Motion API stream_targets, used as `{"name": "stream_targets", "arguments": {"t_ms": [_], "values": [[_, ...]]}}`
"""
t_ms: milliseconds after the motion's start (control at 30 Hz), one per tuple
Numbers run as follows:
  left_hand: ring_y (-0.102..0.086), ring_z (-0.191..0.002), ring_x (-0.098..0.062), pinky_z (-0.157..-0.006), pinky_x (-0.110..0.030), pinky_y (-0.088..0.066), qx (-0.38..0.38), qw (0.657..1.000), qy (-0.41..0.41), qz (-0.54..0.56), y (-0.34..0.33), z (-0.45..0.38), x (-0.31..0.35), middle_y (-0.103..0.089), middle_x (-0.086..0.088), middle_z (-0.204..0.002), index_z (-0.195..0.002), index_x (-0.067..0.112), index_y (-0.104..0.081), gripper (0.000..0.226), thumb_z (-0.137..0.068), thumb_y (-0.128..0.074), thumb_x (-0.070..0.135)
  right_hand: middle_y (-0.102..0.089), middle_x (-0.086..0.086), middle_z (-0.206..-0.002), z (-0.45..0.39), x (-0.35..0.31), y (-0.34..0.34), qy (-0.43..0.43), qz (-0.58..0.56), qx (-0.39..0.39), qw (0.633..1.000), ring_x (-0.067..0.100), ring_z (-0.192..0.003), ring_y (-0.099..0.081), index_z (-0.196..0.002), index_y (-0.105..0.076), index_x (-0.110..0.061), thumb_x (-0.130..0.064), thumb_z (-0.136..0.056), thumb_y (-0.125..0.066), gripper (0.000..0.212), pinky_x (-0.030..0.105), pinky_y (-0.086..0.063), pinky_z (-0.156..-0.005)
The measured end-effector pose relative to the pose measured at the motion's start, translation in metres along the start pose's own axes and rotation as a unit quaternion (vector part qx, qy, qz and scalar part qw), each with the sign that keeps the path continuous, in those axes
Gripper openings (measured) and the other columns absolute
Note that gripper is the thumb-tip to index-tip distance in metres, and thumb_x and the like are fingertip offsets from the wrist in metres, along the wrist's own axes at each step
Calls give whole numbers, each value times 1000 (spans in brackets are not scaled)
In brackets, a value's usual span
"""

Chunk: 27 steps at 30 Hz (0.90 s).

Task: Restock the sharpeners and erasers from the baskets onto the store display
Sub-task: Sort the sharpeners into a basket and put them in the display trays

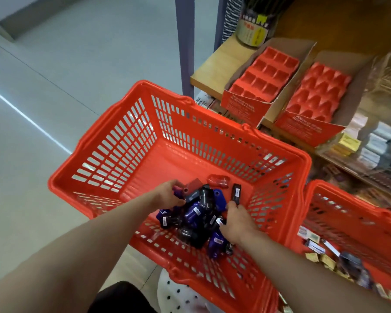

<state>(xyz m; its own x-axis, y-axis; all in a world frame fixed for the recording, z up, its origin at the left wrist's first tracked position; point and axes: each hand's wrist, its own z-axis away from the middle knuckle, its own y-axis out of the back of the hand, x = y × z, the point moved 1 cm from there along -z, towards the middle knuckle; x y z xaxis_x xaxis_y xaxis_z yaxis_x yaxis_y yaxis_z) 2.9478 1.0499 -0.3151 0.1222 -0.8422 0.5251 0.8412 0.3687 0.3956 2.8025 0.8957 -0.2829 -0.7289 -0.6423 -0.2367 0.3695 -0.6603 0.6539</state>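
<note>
Both hands worked the pile of dark blue, black and red plastic sharpeners [199,213] in the near red slotted plastic basket [127,141]: left hand [167,195] gripping a purple one, right hand [237,222] pinching a black one; lifting each clear of its neighbours looked wise, as empty red compartment trays [264,75] waited at one o'clock.

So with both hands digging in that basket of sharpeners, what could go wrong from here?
The left hand grips several sharpeners at once, so one could slip out on the way to the empty red trays. The orange basket seems perched on a white stool and might tip.
</note>
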Motion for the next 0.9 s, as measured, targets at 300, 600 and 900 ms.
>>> {"name": "stream_targets", "arguments": {"t_ms": [300,600,900], "values": [[-51,-115,-24,-100,-31,-44,57,983,-92,-149,-58,-2,24,-50,-8,-129,-132,20,-51,58,-80,-75,29,-60,11,-126,9,31,7,-97,-166,57,980,28,-116,-57,-130,-48,-9,-13,-88,-59,43,26,-46,-87],[-43,-121,-33,-99,-44,-43,74,947,-165,-266,-96,-22,53,-43,-12,-131,-134,22,-43,59,-82,-71,24,-62,13,-121,-14,31,-1,-177,-309,16,934,30,-108,-62,-127,-56,-3,-7,-89,-55,39,35,-52,-92],[-59,-89,-26,-88,-53,-54,65,994,-65,67,-2,-20,36,-58,-4,-90,-98,18,-55,29,-80,-74,6,-59,8,-124,-31,5,-8,-84,-246,53,964,26,-111,-58,-128,-48,-16,-17,-90,-61,41,28,-47,-85]]}}
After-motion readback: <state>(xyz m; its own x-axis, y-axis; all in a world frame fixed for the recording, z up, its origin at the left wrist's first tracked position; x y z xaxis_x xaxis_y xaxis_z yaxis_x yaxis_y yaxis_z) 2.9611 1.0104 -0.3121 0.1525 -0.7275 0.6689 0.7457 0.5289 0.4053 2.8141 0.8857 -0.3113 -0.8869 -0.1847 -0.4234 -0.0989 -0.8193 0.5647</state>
